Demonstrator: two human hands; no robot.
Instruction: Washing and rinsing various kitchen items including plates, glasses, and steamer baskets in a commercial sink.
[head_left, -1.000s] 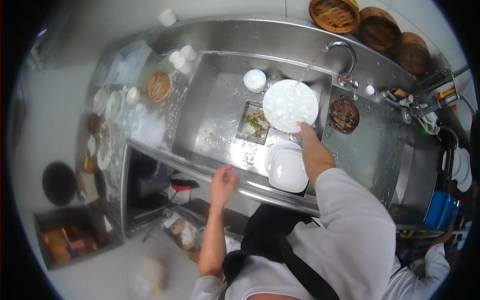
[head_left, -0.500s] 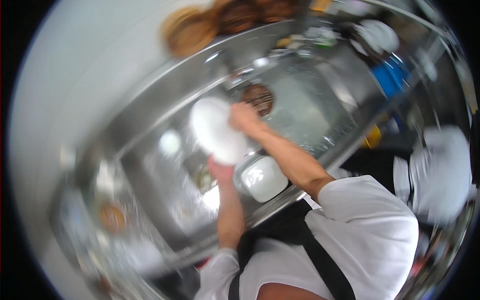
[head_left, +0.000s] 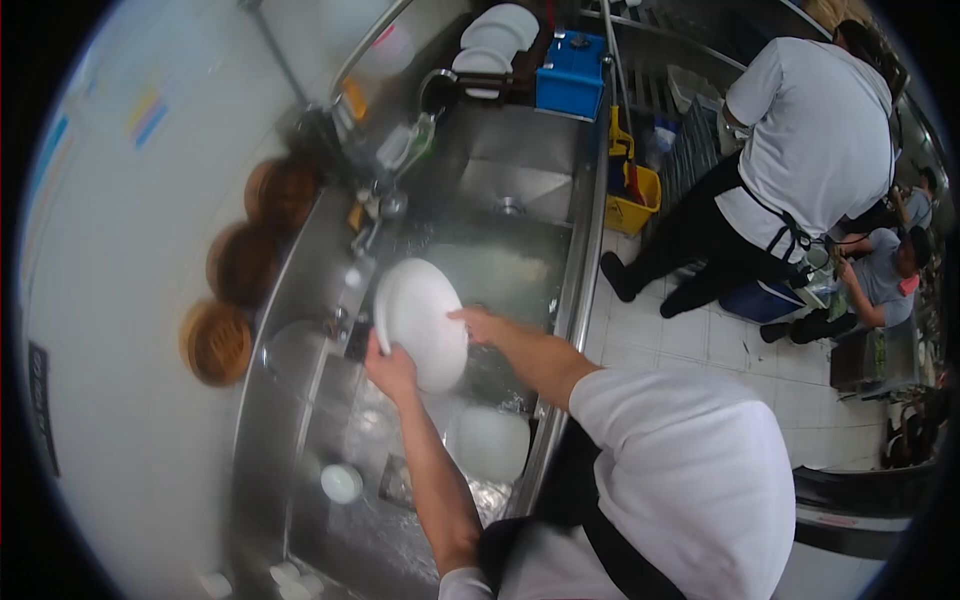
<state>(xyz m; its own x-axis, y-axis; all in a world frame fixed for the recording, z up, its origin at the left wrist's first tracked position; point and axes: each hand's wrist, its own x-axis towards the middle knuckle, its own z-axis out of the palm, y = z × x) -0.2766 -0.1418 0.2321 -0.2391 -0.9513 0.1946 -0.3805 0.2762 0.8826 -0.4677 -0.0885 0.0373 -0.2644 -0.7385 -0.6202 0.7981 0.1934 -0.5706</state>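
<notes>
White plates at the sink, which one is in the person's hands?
The big round plate over the sink, gripped by the left hand and right hand. The other plate lies untouched lower down; more are stacked far off.

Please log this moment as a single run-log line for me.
left hand: grips lower rim of white plate | right hand: on plate face | plate: tilted over steel sink | nearby: white bowl in sink

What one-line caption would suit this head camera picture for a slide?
Both hands, left hand and right hand, hold a white plate over a steel sink.
</notes>
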